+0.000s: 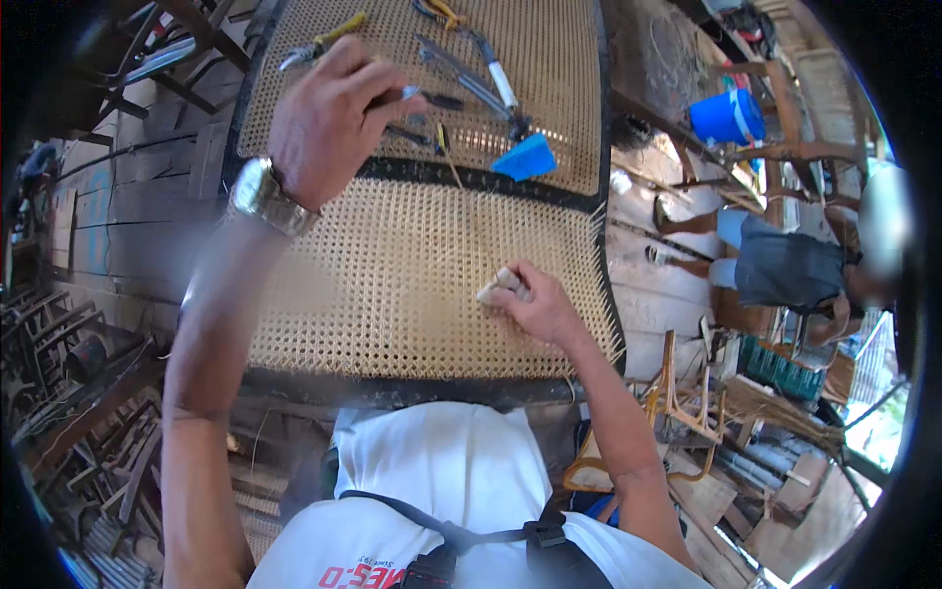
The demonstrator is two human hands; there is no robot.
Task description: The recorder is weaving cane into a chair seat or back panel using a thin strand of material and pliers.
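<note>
A woven cane panel point(383, 304) stretches in front of me across a black frame point(422, 391). My right hand point(538, 306) is low over its near section, closed, with pale wraps on the fingertips. Its fingers pinch a thin cane strand point(479, 228) that slants up and left across the weave. Above the panel's far left part I hold my left hand point(334, 118), a metal watch point(267, 194) on its wrist. Those fingers are bent and pressed together, with a small whitish bit point(410, 92) at the tips; what they grip, if anything, is too small to name.
On the far section lie yellow-handled pliers point(339, 29), an orange-handled tool point(442, 12), long metal tools point(469, 80) and a blue piece point(525, 157). A blue bucket point(726, 116) and another person point(790, 265) are to the right. Wooden chair frames point(128, 481) crowd the left.
</note>
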